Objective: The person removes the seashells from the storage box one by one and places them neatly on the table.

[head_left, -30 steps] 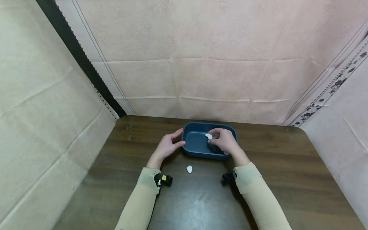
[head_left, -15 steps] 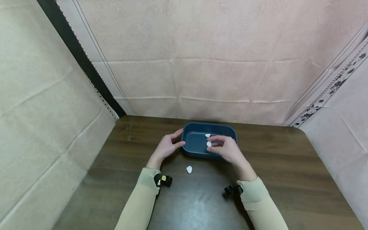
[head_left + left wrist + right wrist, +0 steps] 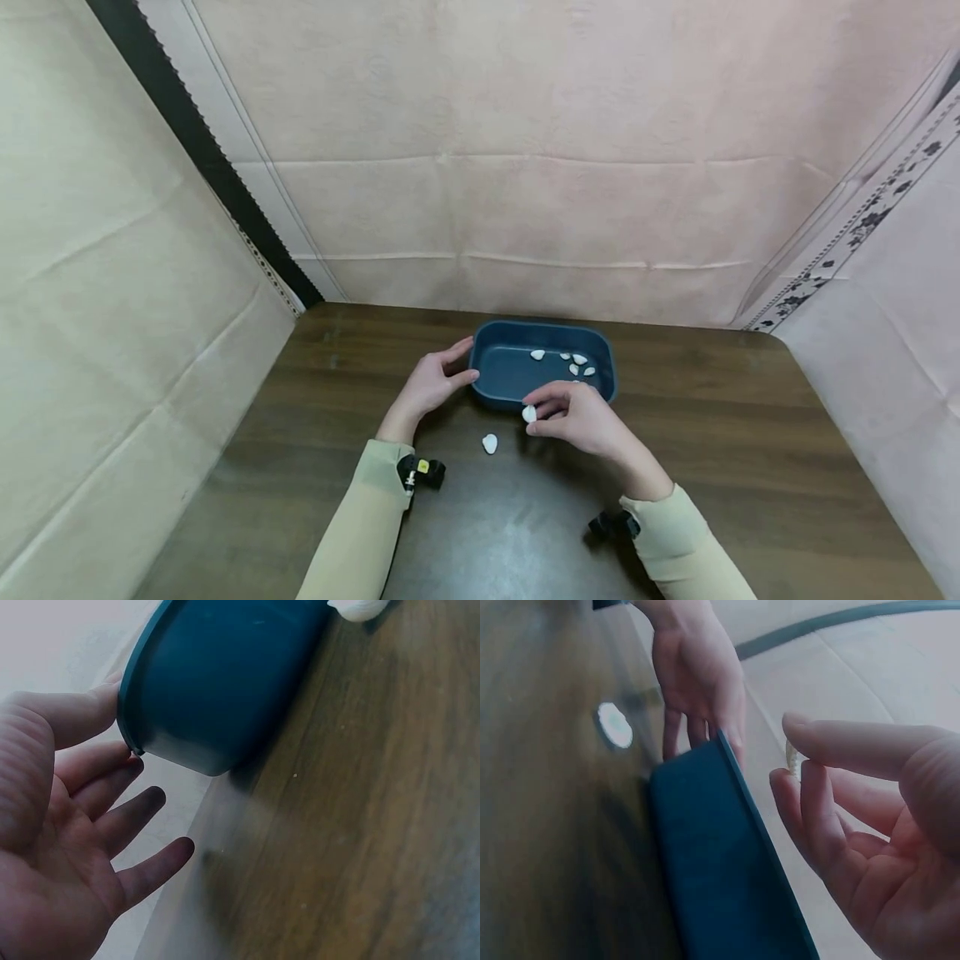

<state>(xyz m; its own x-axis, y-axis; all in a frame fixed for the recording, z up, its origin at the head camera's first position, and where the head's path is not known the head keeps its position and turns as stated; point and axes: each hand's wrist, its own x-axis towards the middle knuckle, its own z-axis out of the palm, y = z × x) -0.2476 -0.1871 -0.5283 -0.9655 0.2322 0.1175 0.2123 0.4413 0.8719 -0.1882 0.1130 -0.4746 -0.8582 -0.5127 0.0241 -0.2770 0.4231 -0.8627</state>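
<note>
A dark blue rectangular tray [image 3: 498,375] stands on the wooden table, with several small white seashells [image 3: 580,359] lying inside. My left hand [image 3: 431,385] touches the tray's left end; in the left wrist view its thumb and forefinger meet the rim while the other fingers extend loosely. Just in front of the tray's near wall, my right hand [image 3: 581,421] pinches a white seashell [image 3: 529,414] between thumb and fingertips. Another white seashell [image 3: 490,443] lies on the table in front of the tray, left of the right hand. Its ribbed edge shows in the left wrist view.
The brown wooden table [image 3: 720,433] reaches back to a pale cloth wall [image 3: 540,217]. More cloth hangs at the left and right sides. Each wrist wears a small black camera.
My right hand has drawn back from inside the tray toward the near side, carrying a pinched seashell and uncovering the shells inside. The left hand stays at the tray's end.
</note>
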